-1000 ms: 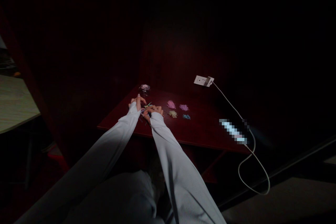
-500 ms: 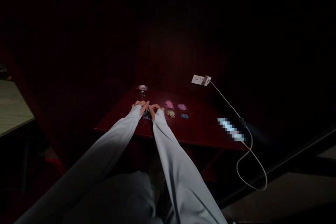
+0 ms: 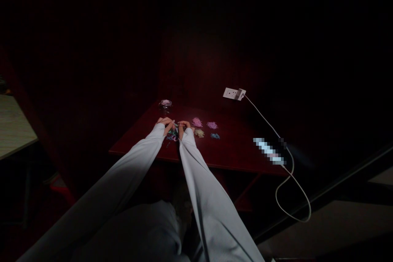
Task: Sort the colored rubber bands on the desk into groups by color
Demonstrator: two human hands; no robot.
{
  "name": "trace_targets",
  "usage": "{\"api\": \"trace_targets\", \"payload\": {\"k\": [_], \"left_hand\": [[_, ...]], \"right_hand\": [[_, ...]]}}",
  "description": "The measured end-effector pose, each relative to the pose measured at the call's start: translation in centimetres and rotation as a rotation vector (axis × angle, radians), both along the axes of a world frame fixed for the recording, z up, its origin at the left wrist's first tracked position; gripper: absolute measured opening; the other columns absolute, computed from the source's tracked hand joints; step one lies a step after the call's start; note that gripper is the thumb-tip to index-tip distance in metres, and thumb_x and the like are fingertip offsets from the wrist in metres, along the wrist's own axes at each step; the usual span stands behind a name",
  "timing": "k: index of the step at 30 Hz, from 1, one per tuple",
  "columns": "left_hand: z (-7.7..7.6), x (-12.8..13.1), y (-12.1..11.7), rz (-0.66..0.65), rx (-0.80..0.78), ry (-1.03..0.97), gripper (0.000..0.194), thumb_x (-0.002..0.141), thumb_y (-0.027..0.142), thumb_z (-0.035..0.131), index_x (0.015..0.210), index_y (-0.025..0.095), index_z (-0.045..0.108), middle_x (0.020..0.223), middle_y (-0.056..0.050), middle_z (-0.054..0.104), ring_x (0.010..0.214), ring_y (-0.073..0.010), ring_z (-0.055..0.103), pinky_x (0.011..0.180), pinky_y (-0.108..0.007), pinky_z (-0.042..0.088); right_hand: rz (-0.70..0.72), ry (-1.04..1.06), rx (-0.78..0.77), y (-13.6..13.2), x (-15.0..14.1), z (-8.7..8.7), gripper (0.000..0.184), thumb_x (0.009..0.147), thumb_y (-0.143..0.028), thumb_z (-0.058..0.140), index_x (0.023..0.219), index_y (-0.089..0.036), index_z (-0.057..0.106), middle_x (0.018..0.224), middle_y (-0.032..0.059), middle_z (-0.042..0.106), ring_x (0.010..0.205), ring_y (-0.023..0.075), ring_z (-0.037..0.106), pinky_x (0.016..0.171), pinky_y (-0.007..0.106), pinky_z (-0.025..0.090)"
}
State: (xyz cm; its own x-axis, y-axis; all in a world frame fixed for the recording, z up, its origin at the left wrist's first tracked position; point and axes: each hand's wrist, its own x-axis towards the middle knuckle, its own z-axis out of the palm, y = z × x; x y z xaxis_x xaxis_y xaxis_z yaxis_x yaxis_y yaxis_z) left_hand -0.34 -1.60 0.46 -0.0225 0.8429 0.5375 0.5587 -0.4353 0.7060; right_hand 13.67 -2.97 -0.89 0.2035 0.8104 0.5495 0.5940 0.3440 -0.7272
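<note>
My left hand [image 3: 165, 124] and my right hand [image 3: 184, 126] meet over a small heap of mixed coloured loops [image 3: 172, 134] on a dark red table [image 3: 236, 147]. Both hands have their fingers curled together in a pinch on the tiny loops between them; which piece each holds is too small to see. Sorted little piles lie just to the right: pink [image 3: 197, 122], lilac [image 3: 212, 125], yellow [image 3: 199, 133] and blue [image 3: 215, 136]. A small glass jar [image 3: 166, 105] with pink contents stands behind my left hand.
A white wall socket with a plug [image 3: 234, 93] sits on the dark back panel; its white cable [image 3: 285, 188] runs down past a lit phone [image 3: 269, 151] on the table's right side and loops off the edge. A pale wooden tabletop [image 3: 14, 129] shows at far left.
My left hand has drawn back from near the jar to join my right hand over the mixed loops, and its fingers have closed. The view has shifted slightly.
</note>
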Motion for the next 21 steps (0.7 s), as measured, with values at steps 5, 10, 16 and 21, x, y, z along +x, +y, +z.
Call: {"api": "trace_targets", "payload": {"k": [5,10,16,21], "left_hand": [[0.3,0.0,-0.2,0.025,0.013,-0.019,0.042,0.1,0.038,0.05,0.061,0.025,0.061,0.093,-0.005,0.076,0.099,-0.0255,0.063,0.101,-0.04,0.048],[0.7,0.0,-0.3,0.034,0.005,-0.017,0.043,0.1,0.041,0.049,0.061,0.025,0.061,0.091,-0.005,0.076,0.097,-0.0245,0.062,0.098,-0.037,0.048],[0.2,-0.2,0.0,0.013,0.025,0.003,0.046,0.102,0.048,0.047,0.064,0.025,0.061,0.091,-0.005,0.075,0.094,-0.0241,0.058,0.095,-0.036,0.047],[0.5,-0.1,-0.5,0.037,-0.018,0.031,0.04,0.103,0.038,0.048,0.069,0.025,0.066,0.094,-0.003,0.076,0.099,-0.025,0.058,0.101,-0.039,0.044]], "right_hand": [[0.034,0.03,-0.108,-1.3,0.0,1.3,0.023,0.096,-0.032,0.061,0.11,-0.028,0.078,0.106,0.0036,0.075,0.107,0.0231,0.06,0.1,0.036,0.045],[0.053,-0.025,-0.15,-1.9,-0.1,1.9,0.022,0.1,-0.044,0.064,0.097,-0.029,0.08,0.106,0.0029,0.078,0.111,0.0257,0.059,0.101,0.039,0.042],[0.043,-0.035,-0.094,-1.7,-0.2,1.6,0.022,0.098,-0.045,0.07,0.092,-0.027,0.079,0.104,0.0046,0.076,0.112,0.0267,0.057,0.101,0.039,0.039],[-0.107,-0.073,-0.092,-1.4,3.0,2.6,0.02,0.1,-0.041,0.066,0.093,-0.026,0.078,0.113,0.0043,0.075,0.117,0.0281,0.052,0.101,0.041,0.034]]}}
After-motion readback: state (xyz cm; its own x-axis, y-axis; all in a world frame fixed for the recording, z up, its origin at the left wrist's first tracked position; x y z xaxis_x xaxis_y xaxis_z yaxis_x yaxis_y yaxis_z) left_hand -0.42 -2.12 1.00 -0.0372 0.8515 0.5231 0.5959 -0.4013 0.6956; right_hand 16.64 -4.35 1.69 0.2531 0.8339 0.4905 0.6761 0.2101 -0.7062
